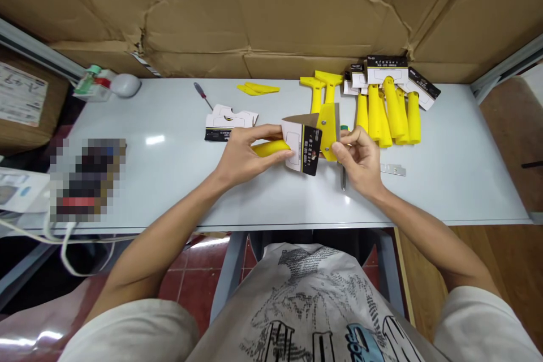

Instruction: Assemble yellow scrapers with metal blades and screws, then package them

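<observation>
Printed white T-shirt is closest to the camera, wearer seated at the surface, forearms reaching in from both sides.

Left hand: grip closed round the handle of a yellow scraper, thumb along the handle with its tip on the card. Right hand: grip pinched, thumb and fingers at the blade-side corner of the scraper head; exact finger contact behind it can't be told. Scraper is held up over the middle of the surface, head toward the right hand, two screws showing, metal blade along its right edge. Black-and-white folded card covers the neck, tilted; can't tell how it's fastened.

Just under the right hand: screwdriver with green end, mostly hidden. Loose metal blades lie just right of that hand.

Behind the scraper: two yellow T-shaped bodies, side by side. Far right: cluster of yellow handles, handle ends toward the wearer, cards at the back.

Left of centre: stack of folded cards, second screwdriver just behind it, flat yellow pieces beyond. Far left: pixelated item, white cable nearby.
</observation>
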Tool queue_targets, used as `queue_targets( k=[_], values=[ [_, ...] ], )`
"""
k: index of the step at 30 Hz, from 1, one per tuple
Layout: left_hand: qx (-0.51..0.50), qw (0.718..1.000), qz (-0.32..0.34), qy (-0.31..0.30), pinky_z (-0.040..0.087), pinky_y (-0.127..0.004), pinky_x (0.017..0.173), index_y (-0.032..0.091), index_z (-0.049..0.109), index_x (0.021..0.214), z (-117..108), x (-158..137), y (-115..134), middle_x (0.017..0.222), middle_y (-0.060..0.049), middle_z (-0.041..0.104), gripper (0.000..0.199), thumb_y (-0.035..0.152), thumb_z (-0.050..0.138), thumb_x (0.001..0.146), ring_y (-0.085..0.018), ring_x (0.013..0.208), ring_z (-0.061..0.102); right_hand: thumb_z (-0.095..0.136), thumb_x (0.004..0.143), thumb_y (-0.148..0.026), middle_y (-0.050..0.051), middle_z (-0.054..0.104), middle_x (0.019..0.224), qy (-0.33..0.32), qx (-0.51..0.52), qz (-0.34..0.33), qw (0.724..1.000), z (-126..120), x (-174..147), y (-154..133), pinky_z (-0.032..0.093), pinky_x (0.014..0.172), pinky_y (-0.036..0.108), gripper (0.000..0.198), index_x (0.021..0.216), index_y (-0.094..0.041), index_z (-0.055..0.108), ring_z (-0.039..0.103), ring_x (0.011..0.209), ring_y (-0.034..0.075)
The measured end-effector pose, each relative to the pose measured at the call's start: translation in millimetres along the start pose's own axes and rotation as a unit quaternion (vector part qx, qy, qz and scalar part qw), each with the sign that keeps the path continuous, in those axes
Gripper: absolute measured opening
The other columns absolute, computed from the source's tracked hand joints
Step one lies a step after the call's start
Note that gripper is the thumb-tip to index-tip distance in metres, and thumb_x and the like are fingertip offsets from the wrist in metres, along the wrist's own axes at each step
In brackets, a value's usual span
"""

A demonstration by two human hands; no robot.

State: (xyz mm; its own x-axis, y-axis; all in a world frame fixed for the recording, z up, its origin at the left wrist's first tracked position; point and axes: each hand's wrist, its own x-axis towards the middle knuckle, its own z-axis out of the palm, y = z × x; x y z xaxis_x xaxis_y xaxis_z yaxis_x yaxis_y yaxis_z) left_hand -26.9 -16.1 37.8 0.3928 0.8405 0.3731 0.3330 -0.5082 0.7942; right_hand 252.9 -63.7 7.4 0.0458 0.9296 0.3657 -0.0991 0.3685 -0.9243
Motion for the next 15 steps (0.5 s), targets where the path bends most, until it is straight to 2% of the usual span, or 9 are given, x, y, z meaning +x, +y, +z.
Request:
queue_targets(
  k=[5,8,10,12,14,15],
  values=[
    [-0.061,0.998,0.008,-0.005,0.081,-0.037,0.090,0.029,0.095,0.115,9,-2,4,0.107,-0.004,0.094,0.040,0.061,0.108,0.095,-0.024,0.089,0.089,0.094,0.105,-0.062,0.004,0.079,0.111,-0.079,0.000,-0.013,0.997,1,-4,7,0.074,0.089,0.035,0.044,0.098,-0.026,0.070,0.080,0.106,0.018],
    [-0.129,0.992,-0.002,0.008,0.082,-0.040,0.089,0.031,0.095,0.121,13,-6,5,0.109,-0.005,0.093,0.044,0.056,0.112,0.090,-0.025,0.089,0.088,0.088,0.112,-0.053,0.006,0.083,0.118,-0.118,-0.067,-0.114,0.984,1,-5,8,0.073,0.093,0.042,0.031,0.103,-0.027,0.074,0.081,0.107,0.022],
    [-0.156,0.987,-0.022,0.016,0.081,-0.039,0.088,0.032,0.094,0.132,13,-7,9,0.116,-0.005,0.092,0.056,0.048,0.116,0.084,-0.025,0.090,0.088,0.085,0.114,-0.042,0.008,0.079,0.120,-0.102,-0.125,-0.201,0.966,2,-5,7,0.071,0.093,0.045,0.016,0.108,-0.028,0.078,0.078,0.110,0.023],
    [-0.179,0.983,-0.043,0.017,0.081,-0.036,0.085,0.034,0.092,0.140,13,-7,14,0.122,-0.005,0.091,0.067,0.042,0.119,0.080,-0.024,0.091,0.087,0.081,0.116,-0.035,0.009,0.073,0.124,-0.072,-0.174,-0.254,0.949,2,-6,4,0.069,0.090,0.045,0.006,0.112,-0.031,0.082,0.074,0.117,0.025],
    [-0.205,0.977,-0.059,0.016,0.080,-0.035,0.083,0.034,0.090,0.139,13,-6,17,0.123,-0.006,0.089,0.068,0.041,0.119,0.078,-0.024,0.094,0.088,0.075,0.119,-0.038,0.011,0.068,0.129,-0.057,-0.195,-0.255,0.945,2,-7,2,0.068,0.095,0.046,0.012,0.118,-0.034,0.087,0.072,0.126,0.026],
    [-0.219,0.973,-0.062,0.022,0.079,-0.035,0.083,0.032,0.088,0.136,12,-5,17,0.120,-0.005,0.089,0.067,0.043,0.120,0.078,-0.025,0.094,0.088,0.072,0.121,-0.042,0.011,0.068,0.132,-0.056,-0.185,-0.236,0.952,1,-7,2,0.069,0.099,0.048,0.017,0.125,-0.036,0.087,0.073,0.128,0.026]
  ],
)
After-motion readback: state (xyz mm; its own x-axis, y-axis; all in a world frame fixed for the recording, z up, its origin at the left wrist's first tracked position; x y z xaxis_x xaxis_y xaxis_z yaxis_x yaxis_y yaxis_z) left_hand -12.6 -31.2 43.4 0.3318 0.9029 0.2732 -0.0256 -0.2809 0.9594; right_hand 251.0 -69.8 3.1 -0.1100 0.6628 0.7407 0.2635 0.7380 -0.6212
